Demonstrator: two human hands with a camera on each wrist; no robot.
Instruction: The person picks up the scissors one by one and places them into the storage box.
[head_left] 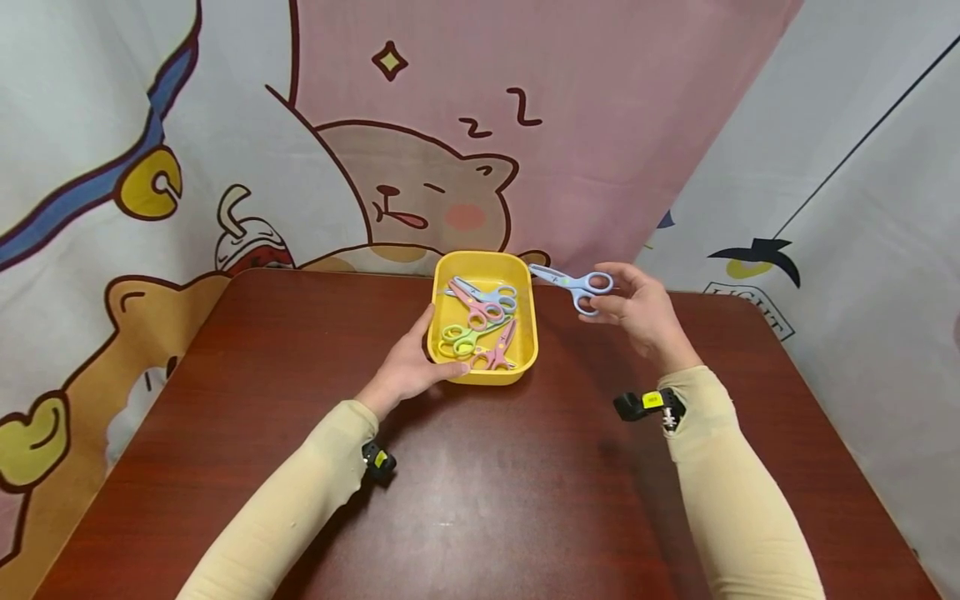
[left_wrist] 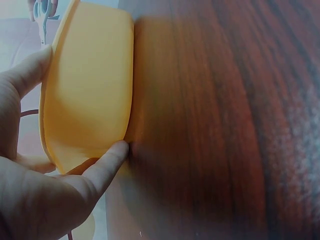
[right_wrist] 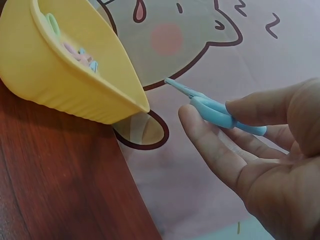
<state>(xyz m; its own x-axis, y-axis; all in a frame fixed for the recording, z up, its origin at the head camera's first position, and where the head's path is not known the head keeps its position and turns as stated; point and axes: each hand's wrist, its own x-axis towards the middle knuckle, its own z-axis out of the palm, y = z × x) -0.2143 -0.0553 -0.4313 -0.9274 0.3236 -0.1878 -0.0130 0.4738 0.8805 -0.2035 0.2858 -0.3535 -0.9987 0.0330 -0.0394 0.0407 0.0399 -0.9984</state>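
Observation:
Near the back of the table stands a yellow plastic bin (head_left: 534, 333) with several small scissors in it. Inside lie blue scissors (head_left: 495, 297), pink scissors (head_left: 477, 305) crossing them, green scissors (head_left: 467, 340), and a second pink pair (head_left: 498, 354) at the near end. My left hand (head_left: 411, 364) grips the bin's near left corner, thumb over the near rim and fingers along the left side. To the right of the bin, my right hand (head_left: 637, 310) pinches light blue scissors (right_wrist: 212, 111) by the handles, above the table. Their blades point left toward the bin's rim.
The dark reddish-brown wooden table (head_left: 480, 500) reaches back to a cartoon-printed curtain (head_left: 600, 125). More printed curtain (head_left: 885, 208) hangs at the right side. A small black camera (head_left: 378, 461) is strapped to the left wrist, another (head_left: 648, 404) to the right.

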